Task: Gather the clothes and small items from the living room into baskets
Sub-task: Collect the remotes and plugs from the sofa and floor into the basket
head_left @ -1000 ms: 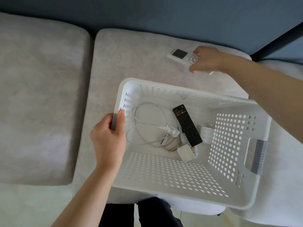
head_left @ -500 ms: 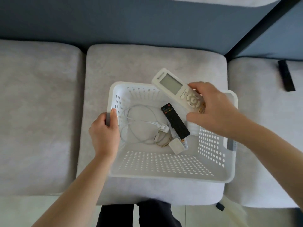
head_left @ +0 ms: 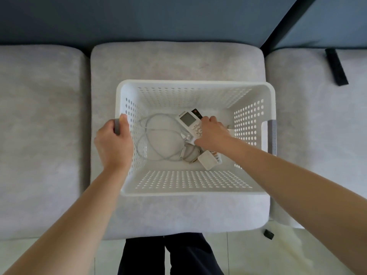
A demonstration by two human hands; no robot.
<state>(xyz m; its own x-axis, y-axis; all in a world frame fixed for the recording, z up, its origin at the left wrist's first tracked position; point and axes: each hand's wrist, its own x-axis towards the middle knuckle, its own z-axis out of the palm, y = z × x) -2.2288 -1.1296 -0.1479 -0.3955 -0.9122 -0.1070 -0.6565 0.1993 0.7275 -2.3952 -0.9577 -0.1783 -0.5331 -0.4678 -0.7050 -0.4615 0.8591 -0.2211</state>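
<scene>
Right, the grey sofa [head_left: 49,135] fills the view, soft suede-like cushions with rounded corners, and on the middle cushion sits the white basket [head_left: 195,190], rectangular plastic with rows of small round holes in its walls and a grey grip on each short side. The left hand [head_left: 113,143] is curled round the left grey grip, thumb over the rim, holding firm. The right hand [head_left: 213,132] is down inside the basket, fingers bent round the lower end of the white remote [head_left: 188,120], a slim bar with a grey screen that lies at the basket floor, over a black remote [head_left: 197,112] of which only the top end peeks out. Beside them, a thin white cable [head_left: 158,133] loops in loose coils on the floor, and a small white box [head_left: 207,161], possibly a charger, lies near the front wall. Over on the right cushion, well apart, lies another black remote [head_left: 336,66], long and flat.
</scene>
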